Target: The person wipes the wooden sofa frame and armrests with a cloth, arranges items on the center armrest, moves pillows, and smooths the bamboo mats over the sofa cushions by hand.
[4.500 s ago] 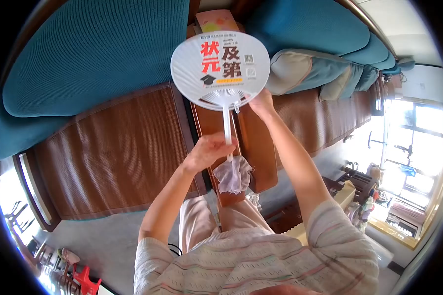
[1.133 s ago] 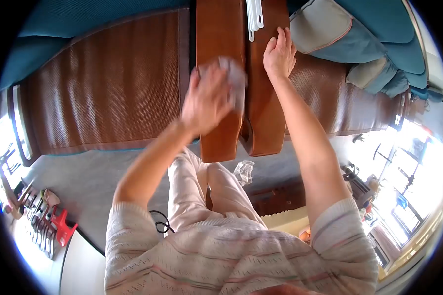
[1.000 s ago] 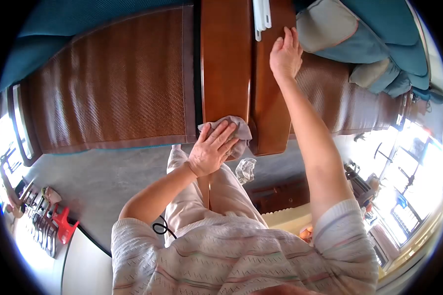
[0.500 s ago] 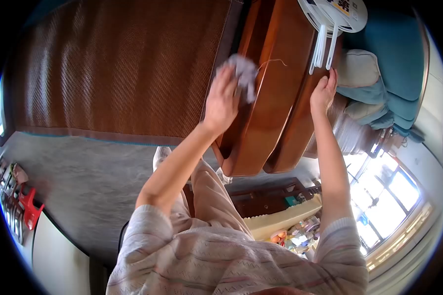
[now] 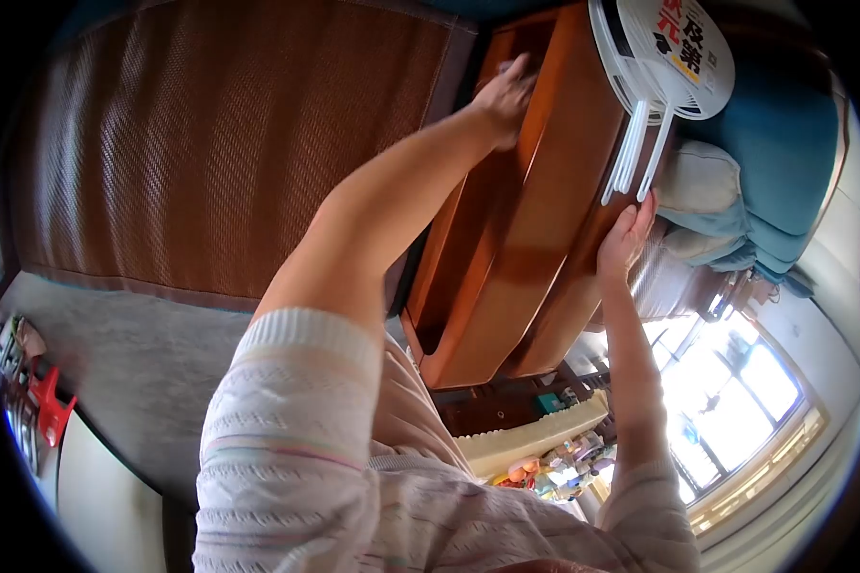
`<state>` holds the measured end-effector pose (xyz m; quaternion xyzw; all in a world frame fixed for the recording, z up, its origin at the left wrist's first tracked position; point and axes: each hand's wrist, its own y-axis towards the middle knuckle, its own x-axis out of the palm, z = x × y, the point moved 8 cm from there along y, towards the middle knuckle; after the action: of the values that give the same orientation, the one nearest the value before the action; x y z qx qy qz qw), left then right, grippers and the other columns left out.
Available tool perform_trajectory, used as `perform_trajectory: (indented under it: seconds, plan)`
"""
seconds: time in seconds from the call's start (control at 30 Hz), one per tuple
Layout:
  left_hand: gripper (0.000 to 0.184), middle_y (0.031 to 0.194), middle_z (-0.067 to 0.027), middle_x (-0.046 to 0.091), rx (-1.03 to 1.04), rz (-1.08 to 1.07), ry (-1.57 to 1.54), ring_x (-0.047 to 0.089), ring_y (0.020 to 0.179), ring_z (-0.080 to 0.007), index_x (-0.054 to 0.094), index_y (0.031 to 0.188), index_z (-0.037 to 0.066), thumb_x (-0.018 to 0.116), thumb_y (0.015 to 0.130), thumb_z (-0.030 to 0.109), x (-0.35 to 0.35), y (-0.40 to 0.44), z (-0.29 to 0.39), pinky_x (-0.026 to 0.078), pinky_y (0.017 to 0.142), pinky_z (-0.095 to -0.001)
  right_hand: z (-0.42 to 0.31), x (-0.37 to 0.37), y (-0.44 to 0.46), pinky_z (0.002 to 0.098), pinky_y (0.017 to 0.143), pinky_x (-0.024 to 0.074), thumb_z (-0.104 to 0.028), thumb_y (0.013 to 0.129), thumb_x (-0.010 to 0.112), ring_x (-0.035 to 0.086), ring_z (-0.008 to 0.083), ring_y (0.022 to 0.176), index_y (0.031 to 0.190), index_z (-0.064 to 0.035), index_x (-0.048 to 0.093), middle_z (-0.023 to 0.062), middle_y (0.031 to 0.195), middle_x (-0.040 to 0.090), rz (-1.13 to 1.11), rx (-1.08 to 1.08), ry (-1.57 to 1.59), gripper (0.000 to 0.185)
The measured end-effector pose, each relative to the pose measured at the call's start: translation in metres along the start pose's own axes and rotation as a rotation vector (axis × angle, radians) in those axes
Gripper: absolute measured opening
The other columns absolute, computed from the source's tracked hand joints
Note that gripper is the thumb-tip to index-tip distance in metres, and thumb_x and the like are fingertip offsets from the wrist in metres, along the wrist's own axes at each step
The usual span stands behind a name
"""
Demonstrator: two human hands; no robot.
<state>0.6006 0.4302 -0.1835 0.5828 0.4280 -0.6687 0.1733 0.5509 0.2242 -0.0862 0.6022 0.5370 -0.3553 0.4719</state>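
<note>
My left hand [image 5: 508, 98] reaches into the recess at the left side of the brown wooden armrest [image 5: 554, 181]. Its fingers are bent and blurred; a sliver of the greyish cloth [image 5: 504, 68] shows beside them, the rest hidden. Thumb and fingers apart, my right hand [image 5: 626, 237] rests against the armrest's right edge, just below the fan handles, holding nothing. White round fans [image 5: 683, 57] with red and black characters lie stacked on the upper right of the wood, their white handles pointing down toward that hand.
A brown woven seat mat [image 5: 229, 143] spreads on the left. Teal and grey cushions [image 5: 702, 177] stand to the right. A red stool [image 5: 50, 401] is at the far left, a bright window [image 5: 736, 382] at the lower right, and small items [image 5: 564, 468] near my right elbow.
My left hand has moved from the armrest's top and end, where the cloth was in plain sight, up into the side recess. The view has swung left, and the fans show more fully.
</note>
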Motion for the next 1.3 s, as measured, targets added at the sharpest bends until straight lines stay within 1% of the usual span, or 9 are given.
perform_trajectory:
  seconds: [0.03,0.47,0.6,0.63,0.73,0.93,1.0,1.13,1.3]
  plan:
    - [0.063,0.148,-0.0061,0.009,-0.001,-0.139,0.061,0.004,0.137,-0.0222,0.022,0.141,0.022,0.047,0.085,0.037,-0.005,0.005,-0.016,-0.005,0.108,-0.0493,0.001,0.0,-0.001,0.0384,0.103,0.0266,-0.014,0.091,0.035,0.032,0.0332,0.125,0.126,-0.0017,0.04,0.0177,0.135,0.034,0.006,-0.027,0.002,0.038]
    - [0.055,0.142,-0.008,0.025,-0.322,0.529,-0.617,0.017,0.133,-0.0224,0.03,0.137,0.008,0.045,0.084,0.016,0.004,0.01,-0.053,0.019,0.106,-0.0384,-0.002,-0.002,-0.001,0.0378,0.103,0.0261,-0.016,0.091,0.035,0.033,0.0327,0.125,0.126,0.0002,0.04,0.0177,0.135,0.034,0.001,-0.017,-0.005,0.038]
    - [0.053,0.139,-0.0111,0.029,-0.322,0.429,-0.298,0.024,0.13,-0.0219,0.033,0.134,0.004,0.045,0.083,0.015,-0.001,0.008,-0.046,0.019,0.107,-0.0354,-0.005,-0.001,-0.001,0.0389,0.103,0.0262,-0.015,0.091,0.036,0.034,0.0342,0.124,0.125,0.0004,0.041,0.019,0.134,0.035,0.006,0.012,0.011,0.038]
    - [0.046,0.139,-0.0146,0.032,-0.25,0.357,-0.346,0.02,0.131,-0.0336,0.042,0.13,0.006,0.039,0.089,0.027,0.009,0.011,-0.036,0.015,0.108,-0.0419,-0.007,-0.002,0.0,0.0391,0.103,0.0262,-0.015,0.091,0.036,0.034,0.0352,0.124,0.124,0.0008,0.042,0.0201,0.133,0.036,0.01,-0.036,-0.005,0.038]
    - [0.052,0.147,-0.0112,0.013,-0.075,-0.038,-0.12,0.002,0.136,-0.0296,0.035,0.136,0.01,0.035,0.089,0.034,0.01,0.016,-0.02,0.002,0.11,-0.0443,-0.004,0.0,0.0,0.0399,0.102,0.0266,-0.015,0.091,0.036,0.035,0.0364,0.122,0.124,0.0018,0.042,0.0216,0.132,0.037,0.024,-0.069,0.016,0.038]
    - [0.053,0.141,-0.0081,0.029,-0.101,-0.051,-0.355,0.024,0.131,-0.0201,0.032,0.136,0.01,0.044,0.085,0.019,0.032,-0.049,0.049,0.012,0.11,-0.0371,-0.001,-0.001,0.004,0.0397,0.1,0.0287,-0.021,0.09,0.037,0.037,0.0341,0.121,0.123,-0.0023,0.044,0.0185,0.131,0.039,0.055,-0.085,-0.008,0.039]
    - [0.039,0.136,-0.0061,0.04,0.192,0.032,-0.295,0.022,0.132,-0.0201,0.058,0.115,0.011,0.047,0.081,0.025,0.06,-0.071,0.118,0.003,0.11,-0.0424,0.0,0.0,0.004,0.0389,0.101,0.0292,-0.022,0.09,0.037,0.036,0.0336,0.121,0.123,-0.0027,0.044,0.0179,0.131,0.039,0.052,-0.076,-0.002,0.039]
    - [0.042,0.136,-0.0033,0.041,0.405,0.275,-0.499,0.018,0.134,-0.0198,0.056,0.119,0.013,0.045,0.083,0.031,0.072,-0.143,0.2,-0.004,0.11,-0.0414,0.002,0.002,0.007,0.0386,0.101,0.0297,-0.024,0.09,0.037,0.037,0.0334,0.121,0.123,-0.0014,0.044,0.0191,0.131,0.038,0.043,-0.076,0.01,0.04]
    - [0.047,0.139,0.0021,0.034,0.526,0.037,-0.445,0.023,0.132,-0.0174,0.046,0.128,0.018,0.049,0.081,0.019,0.084,-0.193,0.243,0.006,0.112,-0.0408,0.003,0.0,0.006,0.0375,0.101,0.0294,-0.025,0.09,0.036,0.036,0.0319,0.122,0.123,-0.0017,0.045,0.0186,0.132,0.038,0.032,-0.047,0.036,0.042]
